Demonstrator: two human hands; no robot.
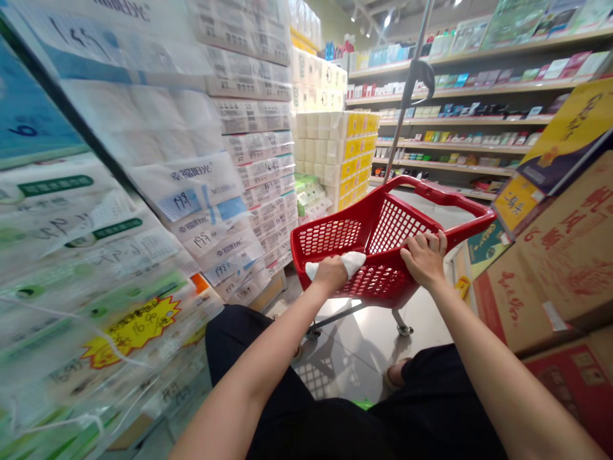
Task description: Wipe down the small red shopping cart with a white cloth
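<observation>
I have the red perforated plastic shopping cart (383, 257) before the wearer's dark-trousered legs (234, 345), the left hand (330, 273), round a bunched white cloth (353, 262), and the bare right hand (425, 255) both at its near rim. Tall stacks of white plastic-wrapped paper packs (191, 172) stand to my left, brown printed cardboard boxes (560, 255) to my right. Beyond the cart I get white-and-yellow paper-roll packs (318, 137), with long pale stocked shelves (479, 91) behind.

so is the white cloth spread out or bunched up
Bunched up: the white cloth is gripped in the left hand, an end showing each side.
</observation>
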